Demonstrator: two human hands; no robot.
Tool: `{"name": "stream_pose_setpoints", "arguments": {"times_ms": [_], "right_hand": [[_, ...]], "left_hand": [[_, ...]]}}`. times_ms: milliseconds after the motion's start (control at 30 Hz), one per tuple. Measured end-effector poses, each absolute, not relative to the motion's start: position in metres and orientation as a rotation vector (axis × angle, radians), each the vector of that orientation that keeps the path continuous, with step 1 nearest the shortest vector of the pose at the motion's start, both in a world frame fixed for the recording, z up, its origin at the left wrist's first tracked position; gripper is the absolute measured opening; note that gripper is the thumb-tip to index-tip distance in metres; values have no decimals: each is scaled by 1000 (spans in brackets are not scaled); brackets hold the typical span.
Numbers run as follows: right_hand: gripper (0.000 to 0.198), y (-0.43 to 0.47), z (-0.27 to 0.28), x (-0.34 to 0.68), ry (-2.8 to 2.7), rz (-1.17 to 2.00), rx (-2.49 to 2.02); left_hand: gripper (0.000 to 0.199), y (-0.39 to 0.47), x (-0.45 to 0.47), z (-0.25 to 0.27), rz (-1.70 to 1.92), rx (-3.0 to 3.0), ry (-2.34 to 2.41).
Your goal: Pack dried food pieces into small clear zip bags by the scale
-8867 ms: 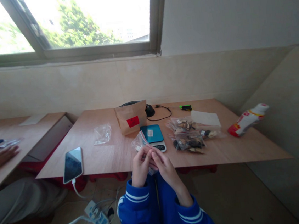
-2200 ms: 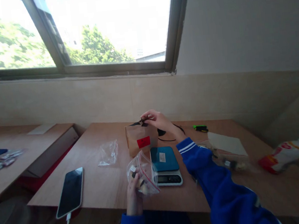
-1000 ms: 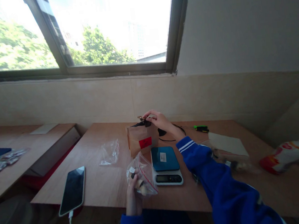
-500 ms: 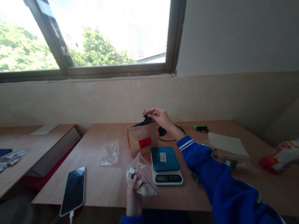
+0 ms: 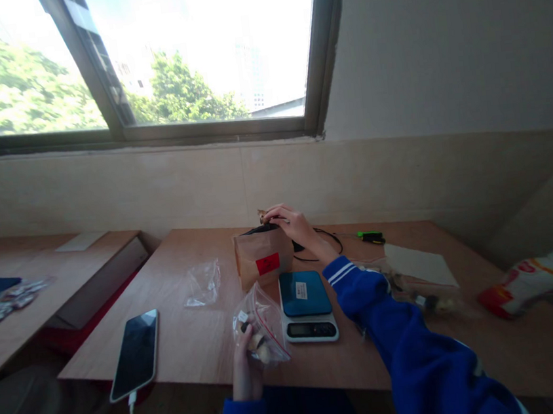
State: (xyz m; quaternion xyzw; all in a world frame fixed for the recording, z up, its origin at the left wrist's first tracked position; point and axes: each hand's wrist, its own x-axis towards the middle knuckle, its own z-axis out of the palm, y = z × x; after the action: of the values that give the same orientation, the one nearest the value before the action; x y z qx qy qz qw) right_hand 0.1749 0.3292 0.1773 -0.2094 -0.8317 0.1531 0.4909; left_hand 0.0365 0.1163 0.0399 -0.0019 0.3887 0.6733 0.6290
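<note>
My left hand (image 5: 246,361) is closed on a clear zip bag (image 5: 268,320) with a red seal line, near the table's front edge. Pale and dark dried pieces (image 5: 257,344) lie inside it. Over the mouth of a brown paper bag (image 5: 247,263) with a red label, my right hand (image 5: 292,222) pinches a small brown dried piece (image 5: 261,216), its exact kind unclear. The paper bag stands upright, its top open and dark inside. Just right of the zip bag sits a digital scale (image 5: 305,296) with a blue platform and a white base.
A clear plastic bag (image 5: 203,284) and a phone (image 5: 136,353) on a cable lie to the left. Rightward are a filled clear bag (image 5: 435,302), a pale sheet (image 5: 421,264), a white and red bottle (image 5: 532,285) and a green-black screwdriver (image 5: 371,237). A second table (image 5: 75,267) stands left.
My right hand has shifted slightly left and lower over the paper bag, still pinching a dried piece. My left hand and the zip bag have hardly moved.
</note>
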Motion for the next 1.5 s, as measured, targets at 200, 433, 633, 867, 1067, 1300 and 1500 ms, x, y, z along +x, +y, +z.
{"name": "stream_pose_setpoints", "arguments": {"times_ms": [200,433,633,867,1067,1300,1500], "right_hand": [[12,320,178,176,-2024,433,-511],[11,318,176,180,-1961,467,-564],[18,314,174,182,-1989,487,-616],[25,314,170,184,-2072,334,-606],[27,311,166,179,-2282,106,-691],[24,294,169,180,-2135,60,-770],[16,216,157,188,-1675,649,-781]], "left_hand": [[25,114,38,45,1536,-20,918],[29,114,37,42,1527,-4,928],[30,113,39,42,1510,-6,923],[31,112,42,38,1499,10,918],[34,113,42,37,1497,37,934],[26,111,43,40,1484,25,946],[32,114,46,50,1543,65,927]]}}
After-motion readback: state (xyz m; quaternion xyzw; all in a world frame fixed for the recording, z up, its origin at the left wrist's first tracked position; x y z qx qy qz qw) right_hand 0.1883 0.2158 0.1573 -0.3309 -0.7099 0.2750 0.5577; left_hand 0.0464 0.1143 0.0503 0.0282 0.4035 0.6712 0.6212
